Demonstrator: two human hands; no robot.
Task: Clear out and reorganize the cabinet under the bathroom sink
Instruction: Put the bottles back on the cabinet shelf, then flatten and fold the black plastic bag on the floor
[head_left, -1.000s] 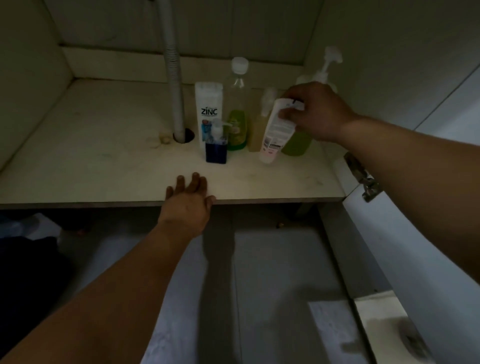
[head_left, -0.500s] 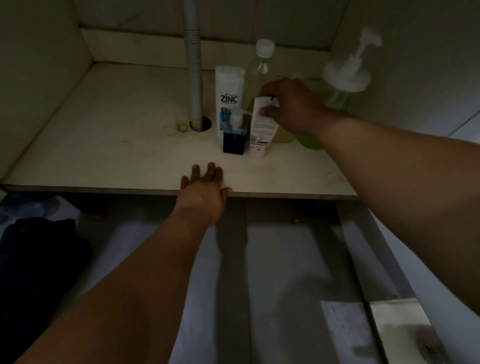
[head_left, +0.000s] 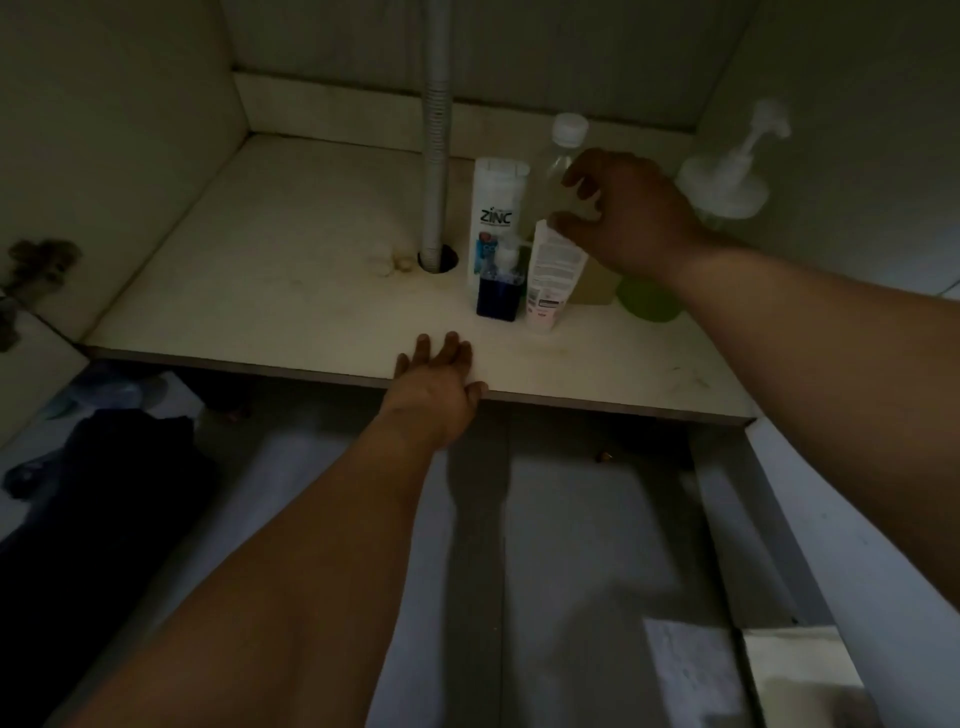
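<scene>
Left hand (head_left: 441, 387) rests flat on the front edge of the cabinet floor (head_left: 291, 291), fingers straight and close together, holding nothing; right hand (head_left: 631, 218) hovers over the white tube (head_left: 550, 275), fingers spread and loosely curled, thumb just at the tube's top, grip not confirmed. The tube stands upright beside the blue dispenser (head_left: 500, 291), in front of the ZINC bottle (head_left: 496, 218); the drain pipe (head_left: 435, 171) stands left of them, a pump bottle (head_left: 727, 182) at right.

Green bottle (head_left: 647, 301) behind right forearm
</scene>
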